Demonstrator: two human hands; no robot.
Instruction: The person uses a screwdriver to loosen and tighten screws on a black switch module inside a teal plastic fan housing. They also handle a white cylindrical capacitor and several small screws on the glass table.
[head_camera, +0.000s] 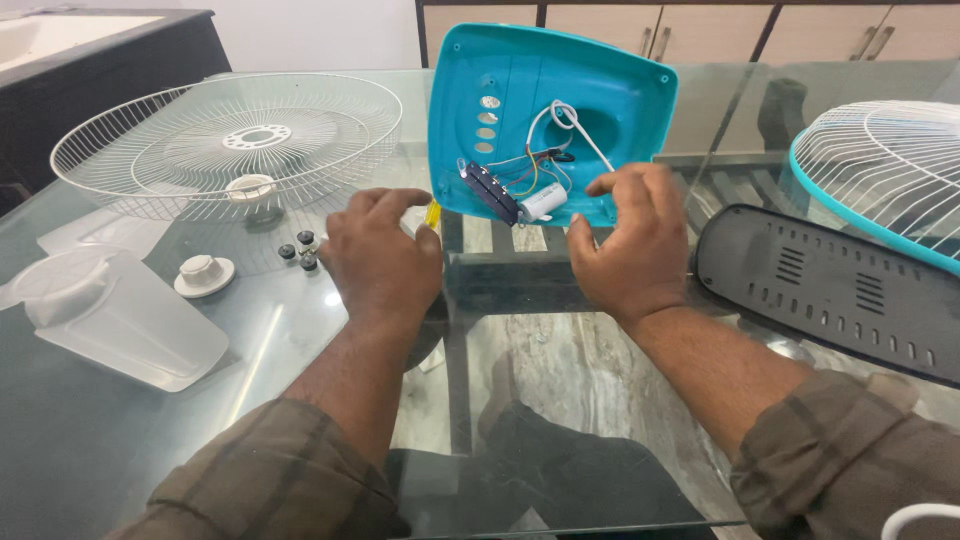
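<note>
1. We see both forearms reaching forward from the bottom edge, in brown checked sleeves pushed up short of the wrists.
2. Our left hand (383, 258) is knuckles-up, fingers curled under.
3. Our right hand (632, 243) is half-curled, thumb and fingertips spread forward.

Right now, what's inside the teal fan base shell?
Inside the teal shell: a white cylindrical capacitor, a dark switch block, coloured wires and a white cord. The right hand covers the lower right corner.

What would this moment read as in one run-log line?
left hand: grips yellow-handled tool | right hand: steadies tilted teal plastic fan base shell, wires exposed | surface: glass table
</note>
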